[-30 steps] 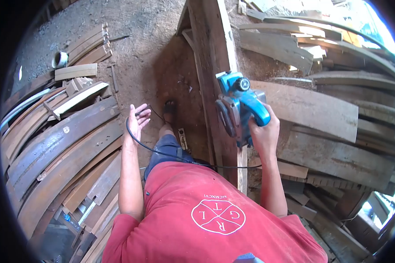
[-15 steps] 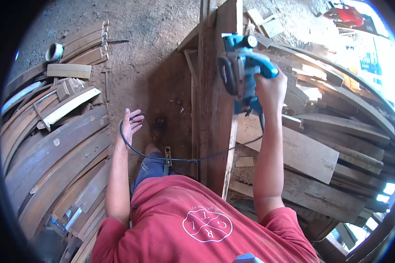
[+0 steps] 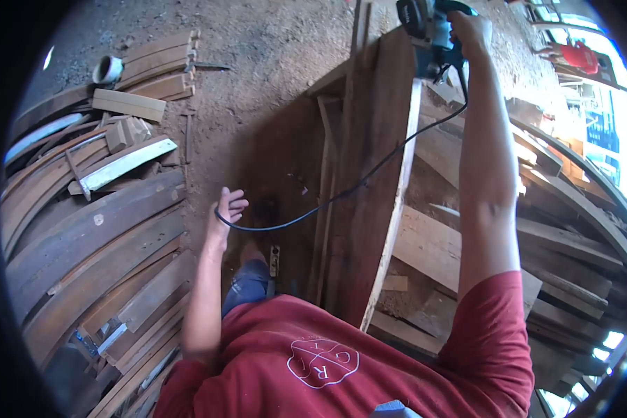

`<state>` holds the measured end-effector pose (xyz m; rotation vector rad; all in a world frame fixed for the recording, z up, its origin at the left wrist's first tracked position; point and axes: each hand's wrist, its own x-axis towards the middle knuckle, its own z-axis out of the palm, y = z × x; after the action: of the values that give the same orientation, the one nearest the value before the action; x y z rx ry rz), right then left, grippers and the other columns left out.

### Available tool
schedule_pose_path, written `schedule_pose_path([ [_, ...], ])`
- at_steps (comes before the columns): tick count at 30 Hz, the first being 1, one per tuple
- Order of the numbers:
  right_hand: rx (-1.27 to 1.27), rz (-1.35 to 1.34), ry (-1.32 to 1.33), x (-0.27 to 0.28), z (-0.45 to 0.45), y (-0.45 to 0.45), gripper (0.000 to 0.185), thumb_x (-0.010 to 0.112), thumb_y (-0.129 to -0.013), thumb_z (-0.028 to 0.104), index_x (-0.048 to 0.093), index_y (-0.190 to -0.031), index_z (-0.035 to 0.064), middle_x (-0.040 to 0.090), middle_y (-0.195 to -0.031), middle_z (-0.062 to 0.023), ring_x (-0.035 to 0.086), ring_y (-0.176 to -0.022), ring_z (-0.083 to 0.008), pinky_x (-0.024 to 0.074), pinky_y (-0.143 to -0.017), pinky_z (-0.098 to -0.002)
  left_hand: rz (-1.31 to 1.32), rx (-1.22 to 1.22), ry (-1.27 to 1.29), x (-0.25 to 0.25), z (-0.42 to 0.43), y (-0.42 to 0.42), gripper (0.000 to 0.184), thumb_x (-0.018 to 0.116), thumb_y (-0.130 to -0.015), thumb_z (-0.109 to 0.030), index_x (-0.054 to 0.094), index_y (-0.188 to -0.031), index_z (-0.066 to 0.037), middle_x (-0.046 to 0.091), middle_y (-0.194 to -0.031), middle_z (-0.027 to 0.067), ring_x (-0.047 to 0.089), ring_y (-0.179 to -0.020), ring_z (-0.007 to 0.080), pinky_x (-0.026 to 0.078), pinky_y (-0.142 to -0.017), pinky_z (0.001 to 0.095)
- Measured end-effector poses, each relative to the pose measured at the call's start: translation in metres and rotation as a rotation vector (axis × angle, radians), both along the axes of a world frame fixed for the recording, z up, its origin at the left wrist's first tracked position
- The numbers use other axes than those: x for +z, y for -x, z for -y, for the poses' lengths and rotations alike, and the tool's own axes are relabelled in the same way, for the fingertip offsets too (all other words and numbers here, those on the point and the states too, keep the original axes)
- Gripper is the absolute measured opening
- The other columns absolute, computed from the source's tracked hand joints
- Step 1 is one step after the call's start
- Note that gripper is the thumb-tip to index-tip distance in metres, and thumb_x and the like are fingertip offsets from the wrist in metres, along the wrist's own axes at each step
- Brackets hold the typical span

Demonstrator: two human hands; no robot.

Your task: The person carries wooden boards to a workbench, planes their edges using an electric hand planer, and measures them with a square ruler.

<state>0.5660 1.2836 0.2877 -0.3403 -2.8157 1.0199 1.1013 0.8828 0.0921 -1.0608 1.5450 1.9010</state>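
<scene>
At the top right, my right hand [image 3: 471, 33] is wrapped round the handle of a teal and black electric planer [image 3: 433, 52]. The planer is over the far end of a long upright board with a pale top edge [image 3: 397, 202]; whether it touches the wood I cannot make out. Its black power cord [image 3: 369, 180] sags across the board towards my left hand [image 3: 222, 211]. That hand is raised at the left with the fingers apart, and the cord loops over it without being gripped.
Curved planks [image 3: 97, 219] are stacked at the left, with a whitish ring-shaped piece [image 3: 108, 70] behind them. More boards and offcuts [image 3: 571, 240] lie to the right. Bare dirt ground [image 3: 258, 56] runs between. A red object [image 3: 579, 58] is at the far right.
My right hand has carried the planer farther away along the board, and the arm is stretched out. The cord now runs longer and higher. My left hand has risen no further and stays under the cord.
</scene>
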Motion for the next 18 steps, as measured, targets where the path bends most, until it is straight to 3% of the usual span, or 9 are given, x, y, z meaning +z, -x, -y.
schedule_pose_path([
  [2, -0.022, -0.027, -0.066, 0.0, 0.004, 0.025, 0.025, 0.083, -0.081, 0.023, 0.071, -0.069, 0.0041, 0.066, -0.063, -0.0056, 0.063, -0.053, -0.0165, 0.0517, -0.052, -0.0329, 0.002, -0.024, 0.029, -0.021, 0.004, -0.023, 0.085, 0.041, -0.105, -0.074, 0.065, -0.142, -0.001, 0.075, -0.121, 0.0152, 0.067, -0.116, 0.026, 0.051, -0.103, 0.0389],
  [4, -0.063, -0.034, 0.087, 0.015, 0.032, 0.003, 0.021, 0.073, -0.087, 0.018, 0.072, -0.076, 0.0013, 0.063, -0.063, -0.0078, 0.062, -0.053, -0.0197, 0.0472, -0.048, -0.0379, 0.035, 0.016, 0.082, -0.041, 0.003, -0.053, 0.073, 0.048, -0.108, -0.064, 0.068, -0.137, 0.0, 0.077, -0.12, 0.0151, 0.069, -0.115, 0.0253, 0.052, -0.101, 0.0382],
  [6, -0.072, -0.029, 0.199, 0.02, 0.032, -0.017, 0.021, 0.074, -0.089, 0.02, 0.072, -0.076, 0.0033, 0.064, -0.066, -0.0048, 0.063, -0.059, -0.0165, 0.0487, -0.051, -0.0388, -0.111, -0.163, 0.398, -0.07, 0.014, -0.092, 0.048, 0.061, -0.108, -0.041, 0.073, -0.129, 0.0, 0.078, -0.117, 0.0174, 0.072, -0.11, 0.0254, 0.054, -0.097, 0.0378],
  [7, -0.004, 0.029, 0.388, 0.008, 0.013, -0.021, 0.021, 0.075, -0.086, 0.019, 0.072, -0.073, 0.0023, 0.066, -0.066, -0.0065, 0.068, -0.064, -0.0195, 0.0521, -0.054, -0.0405, -0.118, -0.185, 0.405, -0.072, 0.023, -0.111, 0.048, 0.061, -0.108, -0.041, 0.073, -0.129, 0.0, 0.078, -0.117, 0.0174, 0.072, -0.11, 0.0254, 0.054, -0.097, 0.0378],
  [9, 0.083, 0.225, 0.619, -0.006, -0.03, -0.053, 0.027, 0.084, -0.082, 0.025, 0.065, -0.069, 0.0112, 0.058, -0.06, -0.0012, 0.056, -0.052, -0.0141, 0.046, -0.051, -0.0305, -0.146, -0.541, 0.531, -0.076, 0.041, -0.146, 0.025, 0.065, -0.103, -0.016, 0.077, -0.12, -0.001, 0.078, -0.113, 0.0195, 0.075, -0.105, 0.028, 0.055, -0.093, 0.0376],
  [11, 0.002, 0.237, 0.426, 0.03, -0.022, -0.184, 0.024, 0.076, -0.09, 0.028, 0.064, -0.076, 0.0118, 0.054, -0.059, -0.0004, 0.051, -0.054, -0.0126, 0.0385, -0.054, -0.0287, -0.084, -0.614, 0.519, -0.097, 0.062, -0.188, 0.026, 0.065, -0.098, -0.011, 0.078, -0.119, -0.005, 0.079, -0.111, 0.0182, 0.075, -0.102, 0.0262, 0.055, -0.093, 0.0373],
  [12, 0.083, 0.18, 0.597, 0.042, -0.025, -0.25, 0.022, 0.073, -0.091, 0.027, 0.067, -0.079, 0.0098, 0.054, -0.059, -0.0007, 0.052, -0.055, -0.0129, 0.0381, -0.055, -0.0288, -0.008, -0.669, 0.507, -0.102, 0.069, -0.204, 0.03, 0.064, -0.092, -0.006, 0.079, -0.118, -0.008, 0.08, -0.109, 0.017, 0.074, -0.1, 0.0243, 0.055, -0.092, 0.0371],
  [16, -0.074, 0.155, 0.347, 0.088, -0.038, -0.483, 0.019, 0.08, -0.086, 0.021, 0.073, -0.091, 0.0035, 0.057, -0.063, 0.0005, 0.049, -0.05, -0.0081, 0.0354, -0.051, -0.0257, 0.066, -0.837, 0.573, -0.092, 0.082, -0.239, 0.033, 0.059, -0.093, -0.004, 0.08, -0.117, -0.009, 0.079, -0.104, 0.0201, 0.076, -0.1, 0.0328, 0.057, -0.092, 0.041],
  [18, -0.22, 0.203, 0.293, 0.092, -0.059, -0.599, 0.025, 0.088, -0.082, 0.02, 0.076, -0.095, 0.0027, 0.059, -0.063, 0.0026, 0.051, -0.053, -0.0061, 0.0377, -0.049, -0.0257, 0.152, -1.103, 0.669, -0.086, 0.077, -0.244, 0.037, 0.055, -0.094, -0.011, 0.08, -0.121, -0.015, 0.074, -0.123, 0.0241, 0.07, -0.118, 0.0362, 0.054, -0.103, 0.0472],
])
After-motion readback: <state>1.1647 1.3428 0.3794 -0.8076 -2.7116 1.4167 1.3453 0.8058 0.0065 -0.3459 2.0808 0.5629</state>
